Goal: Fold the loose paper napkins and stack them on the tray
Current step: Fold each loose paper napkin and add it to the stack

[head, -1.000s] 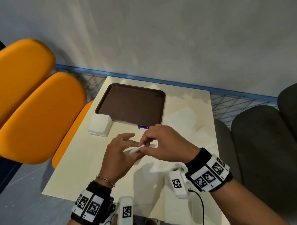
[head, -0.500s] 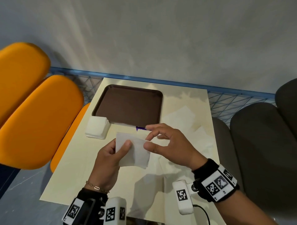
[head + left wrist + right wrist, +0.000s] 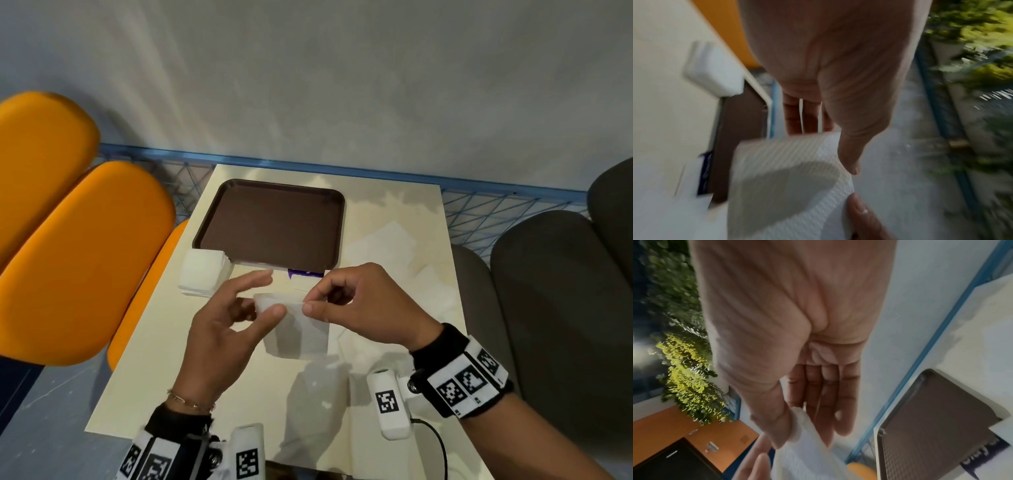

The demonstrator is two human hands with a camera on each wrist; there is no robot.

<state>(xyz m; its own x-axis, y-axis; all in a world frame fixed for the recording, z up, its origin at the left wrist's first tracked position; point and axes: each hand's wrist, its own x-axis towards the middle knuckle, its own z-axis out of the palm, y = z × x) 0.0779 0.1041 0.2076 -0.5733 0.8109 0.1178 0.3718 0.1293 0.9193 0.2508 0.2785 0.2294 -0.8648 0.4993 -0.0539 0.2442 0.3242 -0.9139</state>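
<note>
A white paper napkin (image 3: 298,334) hangs in the air above the near middle of the table. My left hand (image 3: 263,298) pinches its upper left part, thumb in front and fingers behind, as the left wrist view shows on the napkin (image 3: 789,186). My right hand (image 3: 307,304) pinches its upper right corner between thumb and forefinger, and the right wrist view shows that corner of the napkin (image 3: 801,434). The top edge curls over. The brown tray (image 3: 270,222) lies bare at the far side of the table.
A stack of white napkins (image 3: 202,274) sits by the tray's near left corner. Loose napkins (image 3: 380,246) lie flat right of the tray. A purple-printed wrapper (image 3: 305,273) pokes out under the tray's front edge. Orange seats (image 3: 78,257) stand left, grey seats (image 3: 555,308) right.
A second ago both hands held the napkin edge-on, low over the table. Then the left hand turned it flat toward me. Now the right hand pinches its upper right corner and the top edge curls.
</note>
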